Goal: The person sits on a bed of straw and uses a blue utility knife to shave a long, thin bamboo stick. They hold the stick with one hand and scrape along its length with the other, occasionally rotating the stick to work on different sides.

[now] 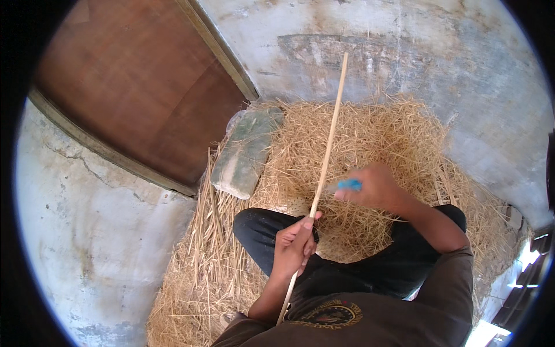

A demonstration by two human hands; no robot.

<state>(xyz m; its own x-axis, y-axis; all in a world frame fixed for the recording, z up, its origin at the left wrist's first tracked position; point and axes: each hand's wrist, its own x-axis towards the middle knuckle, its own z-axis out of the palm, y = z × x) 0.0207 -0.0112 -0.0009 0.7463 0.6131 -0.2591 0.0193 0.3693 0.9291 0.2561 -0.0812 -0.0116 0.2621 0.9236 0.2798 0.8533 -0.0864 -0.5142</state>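
A long, pale bamboo stick (332, 136) slants up and away from my lap, its lower end resting by my shirt. Wrapped round its lower part is my left hand (293, 246), thumb lying along the stick. My right hand (376, 184), blurred by motion, is closed on a knife with a bright blue handle (350, 184). The short greyish blade points left at the stick, a little above my left hand. Whether blade and stick touch, I cannot tell.
Pale shavings (370, 133) cover the floor round my crossed legs. Thin split strips (217, 231) lie at the left. A greenish-grey stone slab (247, 151) rests beside a brown door panel (144, 75). A stained plaster wall (462, 69) stands close ahead.
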